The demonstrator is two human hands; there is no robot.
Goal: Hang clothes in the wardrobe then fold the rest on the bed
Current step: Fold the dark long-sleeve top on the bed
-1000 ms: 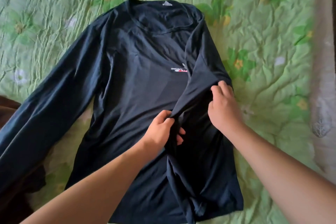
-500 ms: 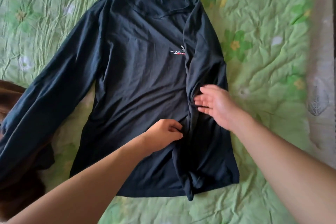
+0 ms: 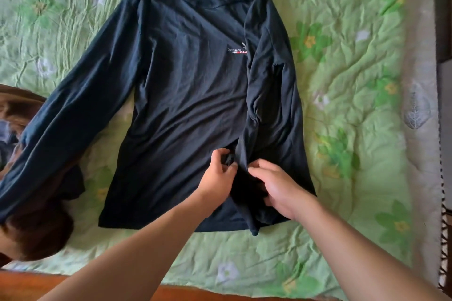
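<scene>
Centrally, navy shirt [image 3: 183, 93] printed GENELALCH, on bedspread [image 3: 354, 80], left hand [image 3: 217, 176] and right hand [image 3: 281, 190] pinching folded sleeve [image 3: 269, 105]

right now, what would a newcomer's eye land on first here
A dark navy long-sleeved shirt lies spread face up across the green floral bedspread, one sleeve folded in on the right. Near the hem, the left hand and right hand pinch that folded fabric. A brown garment sits at the left edge.

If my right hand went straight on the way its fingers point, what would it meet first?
The right hand points left, so first the bunched fold of the dark shirt it touches, then, probably, the left hand pinching that fold.
</scene>
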